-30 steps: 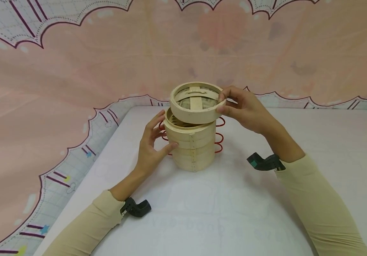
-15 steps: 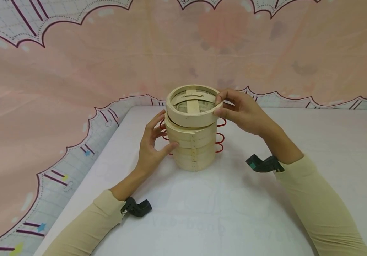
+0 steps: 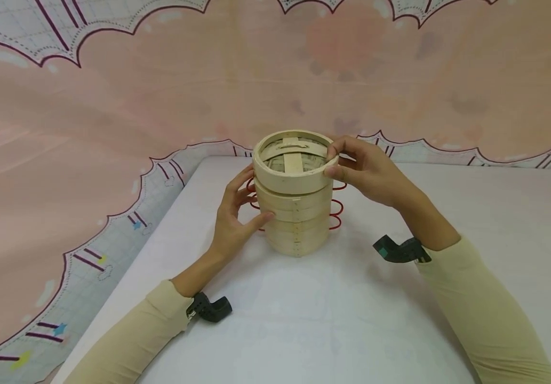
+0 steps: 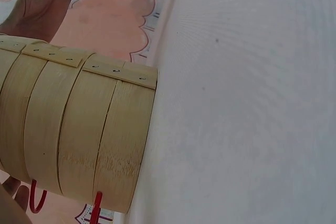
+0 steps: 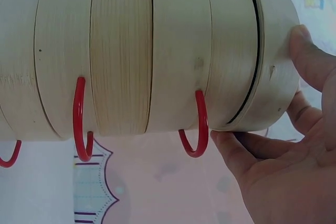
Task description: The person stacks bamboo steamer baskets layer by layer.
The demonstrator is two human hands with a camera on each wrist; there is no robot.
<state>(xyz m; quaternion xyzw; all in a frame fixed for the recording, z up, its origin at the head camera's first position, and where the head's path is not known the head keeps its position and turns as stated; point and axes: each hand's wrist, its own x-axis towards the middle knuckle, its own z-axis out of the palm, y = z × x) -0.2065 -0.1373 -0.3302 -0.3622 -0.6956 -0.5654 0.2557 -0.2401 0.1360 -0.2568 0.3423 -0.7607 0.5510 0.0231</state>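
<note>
A stack of round bamboo steamer baskets (image 3: 296,234) stands upright on the white table, with red loop handles (image 5: 79,119) on its sides. My left hand (image 3: 238,216) holds the stack from the left, thumb on the front and fingers reaching round the far side. On top sits the woven bamboo lid (image 3: 293,184), its rim pinched at the right between the thumb and fingers of my right hand (image 3: 373,173). A thin dark gap shows between lid and top basket in the right wrist view. In the left wrist view, the stapled seams (image 4: 118,72) of the baskets show.
The white tabletop (image 3: 275,325) spreads around the stack. Behind and to the left hangs a peach cloth (image 3: 237,74) with a scalloped, patterned border. Each wrist bears a black camera mount (image 3: 213,309).
The lid has come down from a tilted position over the stack to sit nearly level on the top basket, my right hand moving with it. My left hand keeps its hold.
</note>
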